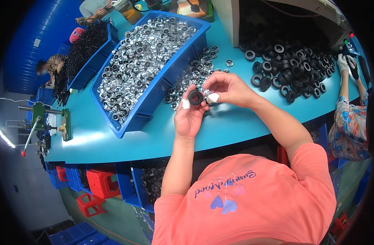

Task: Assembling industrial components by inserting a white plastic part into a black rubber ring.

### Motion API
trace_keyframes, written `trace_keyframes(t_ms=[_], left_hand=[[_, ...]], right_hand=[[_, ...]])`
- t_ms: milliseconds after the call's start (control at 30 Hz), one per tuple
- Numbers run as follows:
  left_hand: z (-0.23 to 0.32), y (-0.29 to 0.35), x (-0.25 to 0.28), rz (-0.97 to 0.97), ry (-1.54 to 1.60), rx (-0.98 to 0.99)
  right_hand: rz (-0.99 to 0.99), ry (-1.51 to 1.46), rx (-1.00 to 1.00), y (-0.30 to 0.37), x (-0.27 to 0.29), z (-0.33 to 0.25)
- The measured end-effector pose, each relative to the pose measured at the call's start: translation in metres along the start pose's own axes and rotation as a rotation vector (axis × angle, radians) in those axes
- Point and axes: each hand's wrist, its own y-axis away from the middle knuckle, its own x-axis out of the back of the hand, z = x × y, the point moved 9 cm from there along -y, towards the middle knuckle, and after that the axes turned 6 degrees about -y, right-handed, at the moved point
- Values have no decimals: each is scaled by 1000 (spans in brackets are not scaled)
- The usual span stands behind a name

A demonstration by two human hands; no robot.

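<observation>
Over the near part of the turquoise table, my left hand point(188, 121) holds a small black rubber tyre point(195, 97) upright between thumb and fingers. White tape wraps its thumb. My right hand point(232, 90) is beside the tyre, its taped thumb and fingers closed in a pinch; what they hold is hidden or too small to make out. Behind my hands lies a loose heap of shiny silver wheel hubs point(201, 67). More hubs fill a large blue bin point(148, 109) to the left. A pile of black tyres point(291, 73) lies to the right.
A green hand press point(38, 118) with a red-knobbed lever stands at the table's left end. Another blue bin point(98, 57) holds black parts. Blue crates point(128, 183) and red stools point(100, 183) sit below the table edge. At right, a gloved co-worker's hand point(343, 64) is near the tyres.
</observation>
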Motion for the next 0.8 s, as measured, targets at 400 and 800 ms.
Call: trace_keyframes(t_ms=[400, 800], left_hand=[[19, 8, -6, 236, -696, -283], [33, 17, -23, 269, -1091, -463]], right_hand=[[114, -10, -80, 0, 20, 4], [98, 41, -113, -1, 20, 16]])
